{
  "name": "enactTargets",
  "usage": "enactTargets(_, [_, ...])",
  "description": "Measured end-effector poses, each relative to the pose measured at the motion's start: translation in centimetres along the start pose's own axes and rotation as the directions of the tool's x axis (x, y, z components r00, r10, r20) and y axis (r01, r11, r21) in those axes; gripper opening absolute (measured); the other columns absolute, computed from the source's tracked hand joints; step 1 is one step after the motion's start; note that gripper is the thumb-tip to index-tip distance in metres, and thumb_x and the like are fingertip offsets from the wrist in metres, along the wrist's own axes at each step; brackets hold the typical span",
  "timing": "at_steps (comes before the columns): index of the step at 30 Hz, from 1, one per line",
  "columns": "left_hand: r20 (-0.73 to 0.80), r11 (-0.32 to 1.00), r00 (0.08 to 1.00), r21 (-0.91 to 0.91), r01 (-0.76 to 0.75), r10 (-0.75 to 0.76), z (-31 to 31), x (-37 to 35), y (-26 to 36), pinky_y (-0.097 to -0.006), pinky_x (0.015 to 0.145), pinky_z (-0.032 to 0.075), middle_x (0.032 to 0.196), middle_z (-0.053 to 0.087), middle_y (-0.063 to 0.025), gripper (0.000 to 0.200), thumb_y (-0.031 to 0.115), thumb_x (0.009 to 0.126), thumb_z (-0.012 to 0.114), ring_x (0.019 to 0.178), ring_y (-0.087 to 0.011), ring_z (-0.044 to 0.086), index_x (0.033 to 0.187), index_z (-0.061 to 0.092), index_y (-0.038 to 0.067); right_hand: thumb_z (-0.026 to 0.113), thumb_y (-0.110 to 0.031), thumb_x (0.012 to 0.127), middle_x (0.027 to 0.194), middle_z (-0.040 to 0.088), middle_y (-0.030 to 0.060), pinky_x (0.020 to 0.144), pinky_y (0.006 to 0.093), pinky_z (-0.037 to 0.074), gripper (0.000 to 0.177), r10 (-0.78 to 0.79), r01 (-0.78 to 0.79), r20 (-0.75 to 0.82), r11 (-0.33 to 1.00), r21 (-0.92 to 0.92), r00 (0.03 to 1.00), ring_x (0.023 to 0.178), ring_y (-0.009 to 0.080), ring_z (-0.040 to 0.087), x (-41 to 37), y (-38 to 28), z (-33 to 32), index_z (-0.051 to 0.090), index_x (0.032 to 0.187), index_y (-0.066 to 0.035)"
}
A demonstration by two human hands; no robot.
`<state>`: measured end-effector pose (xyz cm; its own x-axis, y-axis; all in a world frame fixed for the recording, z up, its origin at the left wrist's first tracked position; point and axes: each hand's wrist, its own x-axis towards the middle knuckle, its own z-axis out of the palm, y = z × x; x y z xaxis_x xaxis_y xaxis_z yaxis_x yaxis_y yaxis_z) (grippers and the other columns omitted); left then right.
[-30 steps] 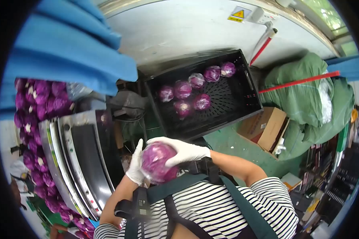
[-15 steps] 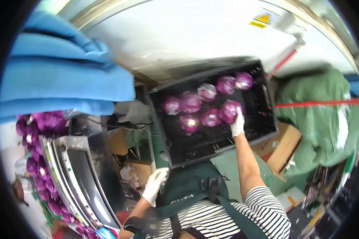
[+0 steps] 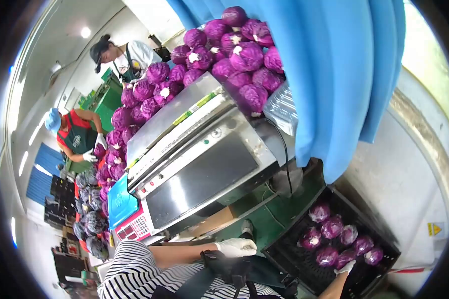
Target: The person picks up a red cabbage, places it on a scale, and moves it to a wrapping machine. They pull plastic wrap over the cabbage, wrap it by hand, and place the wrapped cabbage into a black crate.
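My left hand [image 3: 236, 247], in a white glove, is in front of my body beside the wrapping machine [image 3: 199, 174]. Its fingers are curled together, with nothing visible in them. Low on the right, my gloved right hand [image 3: 345, 268] reaches into a black crate [image 3: 289, 249] and holds the near side of a wrapped purple cabbage [image 3: 345, 257]; my fingertips are partly hidden. Several other wrapped cabbages [image 3: 332, 227] lie in rows in the crate. A large pile of purple cabbages [image 3: 247, 56] rises behind the machine.
A blue curtain [image 3: 329, 74] hangs on the right. The red scale [image 3: 134, 226] and blue tray [image 3: 120, 202] stand left of the machine. Two co-workers, one in a dark cap [image 3: 129, 60] and one in a blue cap [image 3: 77, 132], are beyond the cabbages.
The view has swung left, bringing the machine, cabbage pile and co-workers into sight. The crate now appears at the lower right. My right hand is still at the same cabbage.
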<state>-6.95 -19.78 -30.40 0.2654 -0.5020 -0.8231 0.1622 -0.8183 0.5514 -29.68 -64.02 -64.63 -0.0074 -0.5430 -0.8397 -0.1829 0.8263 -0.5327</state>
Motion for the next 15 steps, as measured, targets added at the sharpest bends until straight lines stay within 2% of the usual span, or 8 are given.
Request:
enactTargets(2, [0.018, 0.981, 0.989, -0.135, -0.143, 0.146, -1.6, -1.9, 0.8, -0.0322, 0.102, 0.036, 0.127, 0.053, -0.0133, 0.045, 0.035, 0.096, 0.048, 0.12, -0.0224, 0.049, 0.128, 0.049, 0.004, 0.053, -0.058, 0.083, 0.129, 0.051, 0.0144, 0.096, 0.0441, 0.043, 0.073, -0.104, 0.102, 0.008, 0.951, -0.291, 0.995, 0.115, 0.0302, 0.052, 0.3, -1.0, -0.1, 0.045, 0.134, -0.005])
enactTargets(5, [-0.019, 0.888, 0.96, -0.377, -0.265, 0.278, -6.4, -8.4, 3.9, -0.0303, 0.099, 0.04, 0.121, 0.057, -0.0105, 0.044, 0.035, 0.097, 0.047, 0.115, -0.0163, 0.052, 0.127, 0.05, 0.003, 0.053, -0.053, 0.086, 0.129, 0.052, 0.014, 0.094, 0.0406, 0.044, 0.066, -0.399, 0.357, 0.118, 0.603, -0.713, 0.909, 0.115, 0.0279, 0.052, 0.2, -3.4, 1.3, 0.046, 0.133, -0.008])
enactTargets(6, [-0.095, 0.819, 0.926, -0.442, -0.367, 0.364, -7.9, -11.0, 4.2, -0.0304, 0.098, 0.04, 0.121, 0.057, -0.0104, 0.043, 0.033, 0.097, 0.047, 0.115, -0.0159, 0.052, 0.127, 0.049, 0.003, 0.053, -0.051, 0.087, 0.128, 0.052, 0.0138, 0.094, 0.0394, 0.044, 0.063, -0.445, 0.474, 0.227, 0.59, -0.653, 0.866, 0.115, 0.0271, 0.052, -0.4, -4.6, 2.8, 0.046, 0.133, -0.009])
enactTargets(7, [-0.175, 0.735, 0.88, -0.491, -0.467, 0.442, -9.6, -13.8, 4.2, -0.0305, 0.098, 0.041, 0.121, 0.057, -0.0103, 0.041, 0.03, 0.098, 0.047, 0.115, -0.0154, 0.052, 0.128, 0.049, 0.003, 0.054, -0.037, 0.091, 0.12, 0.058, 0.015, 0.087, 0.032, 0.046, 0.049, -0.472, 0.604, 0.418, 0.746, -0.279, 0.776, 0.104, 0.023, 0.058, -7.5, -6.8, 7.4, 0.051, 0.126, -0.003])
enactTargets(8, [-0.282, 0.705, 0.829, -0.437, -0.558, 0.482, -11.6, -16.7, 4.2, -0.0307, 0.098, 0.041, 0.12, 0.058, -0.0098, 0.039, 0.029, 0.098, 0.048, 0.115, -0.0157, 0.053, 0.127, 0.05, 0.003, 0.049, -0.033, 0.095, 0.115, 0.06, 0.0132, 0.084, 0.0296, 0.046, 0.041, -0.386, 0.544, 0.525, 0.819, -0.184, 0.758, 0.1, 0.0199, 0.059, -17.2, -9.6, 12.1, 0.055, 0.121, -0.002])
enactTargets(10, [-0.501, 0.645, 0.69, -0.299, -0.704, 0.521, -16.0, -21.5, 2.9, -0.0311, 0.097, 0.042, 0.118, 0.059, -0.009, 0.036, 0.026, 0.098, 0.048, 0.113, -0.0161, 0.054, 0.125, 0.052, 0.003, 0.047, -0.032, 0.096, 0.112, 0.061, 0.0103, 0.084, 0.0298, 0.046, 0.038, -0.417, 0.843, 0.841, 0.532, -0.082, 0.345, 0.1, 0.0173, 0.058, -34.4, -13.0, 20.8, 0.056, 0.118, -0.002])
enactTargets(12, [-0.725, 0.616, 0.531, -0.187, -0.765, 0.438, -20.2, -24.7, 0.3, -0.0312, 0.097, 0.042, 0.116, 0.061, -0.0083, 0.035, 0.025, 0.097, 0.05, 0.112, -0.0162, 0.055, 0.122, 0.054, 0.002, 0.048, -0.02, 0.092, 0.115, 0.06, 0.0133, 0.094, 0.031, 0.042, 0.037, -0.434, 0.863, 0.901, 0.451, 0.226, -0.009, 0.105, 0.0214, 0.058, -46.8, -12.9, 28.8, 0.054, 0.121, 0.002])
enactTargets(15, [-0.897, 0.651, 0.338, -0.079, -0.755, 0.285, -26.1, -27.0, -4.6, -0.0303, 0.097, 0.041, 0.113, 0.061, -0.0073, 0.035, 0.028, 0.095, 0.053, 0.109, -0.0149, 0.055, 0.118, 0.056, 0.002, 0.057, 0.003, 0.075, 0.13, 0.05, 0.0126, 0.096, 0.0319, 0.04, 0.076, -0.164, 0.731, 0.88, 0.501, 0.464, -0.446, 0.116, 0.0224, 0.052, -64.5, -9.0, 41.1, 0.025, 0.144, -0.005])
